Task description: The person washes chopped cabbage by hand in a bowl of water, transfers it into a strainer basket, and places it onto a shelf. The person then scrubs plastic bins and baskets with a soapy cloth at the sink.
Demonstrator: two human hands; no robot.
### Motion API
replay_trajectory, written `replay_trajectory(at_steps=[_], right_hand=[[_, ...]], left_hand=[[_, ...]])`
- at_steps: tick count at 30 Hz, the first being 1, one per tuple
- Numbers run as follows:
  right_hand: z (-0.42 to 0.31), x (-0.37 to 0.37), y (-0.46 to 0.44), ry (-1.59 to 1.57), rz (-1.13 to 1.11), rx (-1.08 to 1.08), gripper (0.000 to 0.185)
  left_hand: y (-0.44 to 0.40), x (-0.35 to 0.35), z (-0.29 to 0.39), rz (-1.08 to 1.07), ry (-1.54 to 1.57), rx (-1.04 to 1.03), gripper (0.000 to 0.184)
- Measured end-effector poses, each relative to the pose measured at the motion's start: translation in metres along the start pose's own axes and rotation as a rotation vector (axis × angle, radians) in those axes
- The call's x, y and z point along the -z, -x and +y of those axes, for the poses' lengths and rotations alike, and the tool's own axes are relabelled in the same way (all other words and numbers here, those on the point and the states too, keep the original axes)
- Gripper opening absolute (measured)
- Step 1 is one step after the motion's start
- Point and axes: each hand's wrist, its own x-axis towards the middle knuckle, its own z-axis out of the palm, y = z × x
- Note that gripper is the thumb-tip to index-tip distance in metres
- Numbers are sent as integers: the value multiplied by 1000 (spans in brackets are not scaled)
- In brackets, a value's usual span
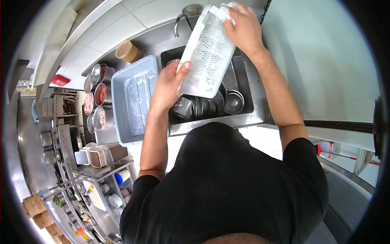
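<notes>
Over the sink (pixel 245 116), a long white perforated plastic basket (pixel 209 57) is tilted, its slotted face streaked with suds. My left hand (pixel 168 83) is closed on its lower left edge, thumb on the near face and the other fingers mostly hidden behind. At the upper end, my right hand (pixel 246 32) presses bent fingers into white foam (pixel 221 11); whether a sponge or cloth is under them I cannot tell. Below the basket, several dark metal pans (pixel 197 106) stand stacked in the sink, beside a round metal bowl (pixel 234 102).
A grey-blue plastic tub (pixel 118 99) with suds inside stands left of the sink. Behind are a curved faucet (pixel 177 30) and a tan round container (pixel 129 51). Metal pots (pixel 100 94) with reddish contents line the left. A pale panel (pixel 321 61) rises on the right.
</notes>
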Motion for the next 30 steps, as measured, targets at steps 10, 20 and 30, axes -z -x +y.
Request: replay_trajectory(at_steps=[10, 20, 30], right_hand=[[-143, 61, 83, -292, -284, 109, 35], [-107, -9, 205, -335, 135, 52, 29], [-53, -47, 194, -790, 100, -1279, 39]], left_hand=[[7, -17, -4, 259, 628, 50, 45], [47, -24, 10, 387, 1049, 132, 46], [60, -25, -68, 601, 910, 402, 58]])
